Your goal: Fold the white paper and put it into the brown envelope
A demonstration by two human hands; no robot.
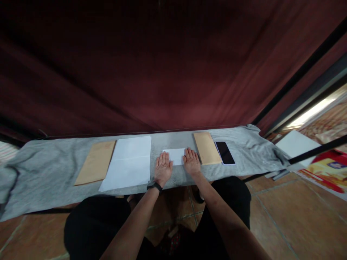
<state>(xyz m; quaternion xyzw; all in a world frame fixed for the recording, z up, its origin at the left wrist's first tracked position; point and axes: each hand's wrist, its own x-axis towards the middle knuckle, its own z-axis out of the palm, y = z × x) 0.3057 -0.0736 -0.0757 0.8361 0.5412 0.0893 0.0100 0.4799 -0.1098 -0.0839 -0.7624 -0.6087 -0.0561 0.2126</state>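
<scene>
On grey cloth (51,162): left hand (163,168), right hand (192,163) flat, straight-fingered, touching small white paper (177,156).

Between the left hand (163,168) and the right hand (192,162), a slip of paper (176,156) is laid on the desk (54,166). Left of the left hand, sheets (128,164) are placed, with one envelope (96,161) farther left. Right of the right hand, a second envelope (207,148) is set, then a phone (225,153). Beyond both hands, a curtain (173,90) is hung.
</scene>
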